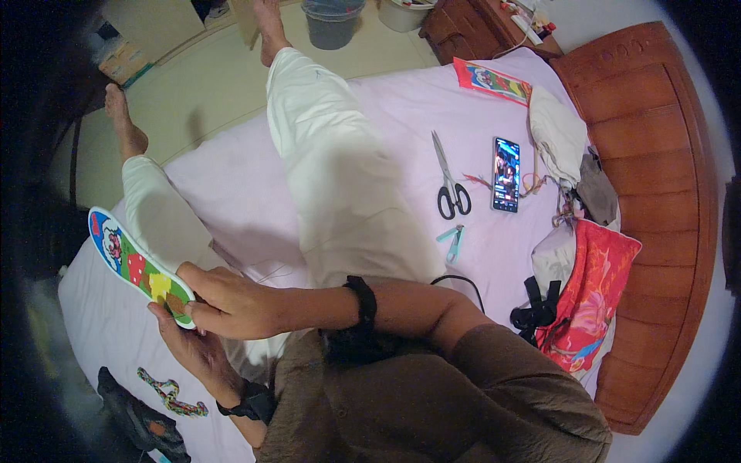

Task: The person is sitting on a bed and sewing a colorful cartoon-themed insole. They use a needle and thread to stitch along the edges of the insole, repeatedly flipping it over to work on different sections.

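Observation:
A shoe insole with a colourful picture pattern and a white edge (134, 267) is held out at the left, slanting down to the right. My left hand (194, 347) grips its lower end from below, thumb on the patterned face. My right hand (223, 301) lies across the same end from the right, its fingers bent at the edge; whether it holds a needle or thread cannot be told. Loose thin thread (278, 273) shows near my right wrist. A bundle of multicoloured cord (171, 394) lies on the bed below my left hand.
On the bed at the right lie scissors (447, 184), a teal thread snipper or clipper (455, 246), a lit phone (506, 175) and a packaged patterned insole (492, 81). A red floral cloth (596, 295) lies by the wooden headboard (654, 231). A black bag (139, 419) lies lower left.

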Demonstrator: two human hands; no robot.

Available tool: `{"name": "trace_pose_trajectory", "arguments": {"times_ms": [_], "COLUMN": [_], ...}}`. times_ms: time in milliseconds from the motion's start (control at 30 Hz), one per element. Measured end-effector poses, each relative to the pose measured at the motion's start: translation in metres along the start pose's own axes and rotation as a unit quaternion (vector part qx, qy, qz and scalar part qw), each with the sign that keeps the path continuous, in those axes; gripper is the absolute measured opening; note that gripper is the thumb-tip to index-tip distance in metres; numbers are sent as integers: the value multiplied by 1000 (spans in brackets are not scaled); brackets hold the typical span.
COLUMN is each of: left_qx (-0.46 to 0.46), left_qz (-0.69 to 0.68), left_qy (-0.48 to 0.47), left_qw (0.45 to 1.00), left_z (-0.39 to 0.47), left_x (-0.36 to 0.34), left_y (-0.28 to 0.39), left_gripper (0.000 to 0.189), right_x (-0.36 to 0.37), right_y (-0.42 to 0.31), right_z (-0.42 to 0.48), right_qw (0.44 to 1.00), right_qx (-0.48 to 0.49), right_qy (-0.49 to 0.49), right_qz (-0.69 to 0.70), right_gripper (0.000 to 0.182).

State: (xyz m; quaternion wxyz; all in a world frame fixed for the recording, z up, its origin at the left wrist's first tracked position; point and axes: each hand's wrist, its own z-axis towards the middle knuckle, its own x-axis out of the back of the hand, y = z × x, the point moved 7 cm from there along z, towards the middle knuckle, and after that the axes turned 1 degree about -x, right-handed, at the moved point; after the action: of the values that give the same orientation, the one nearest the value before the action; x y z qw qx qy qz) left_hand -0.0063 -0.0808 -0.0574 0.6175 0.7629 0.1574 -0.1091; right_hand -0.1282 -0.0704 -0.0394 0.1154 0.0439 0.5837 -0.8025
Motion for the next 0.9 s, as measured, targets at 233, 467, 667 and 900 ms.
{"name": "trace_pose_trajectory", "arguments": {"times_ms": [233,467,667,900], "left_qx": [-6,-37,7,-76], "left_qz": [63,107,98,219], "left_qy": [36,37,-31,-25], "left_qw": [997,993,995,972], "left_z": [0,4,6,1], "left_x": [13,13,24,40], "left_y": [-4,-3,-14,-7], "left_gripper": [33,34,33,32], "right_x": [11,5,3,11], "right_y": [-5,-44,-42,-53], "right_z": [4,-1,-7,10], "right_qw": [996,889,877,988], "right_qx": [-92,220,268,82], "right_qy": [-6,33,28,-74], "right_qz": [12,-401,-399,111], "right_gripper": [32,16,15,6]}}
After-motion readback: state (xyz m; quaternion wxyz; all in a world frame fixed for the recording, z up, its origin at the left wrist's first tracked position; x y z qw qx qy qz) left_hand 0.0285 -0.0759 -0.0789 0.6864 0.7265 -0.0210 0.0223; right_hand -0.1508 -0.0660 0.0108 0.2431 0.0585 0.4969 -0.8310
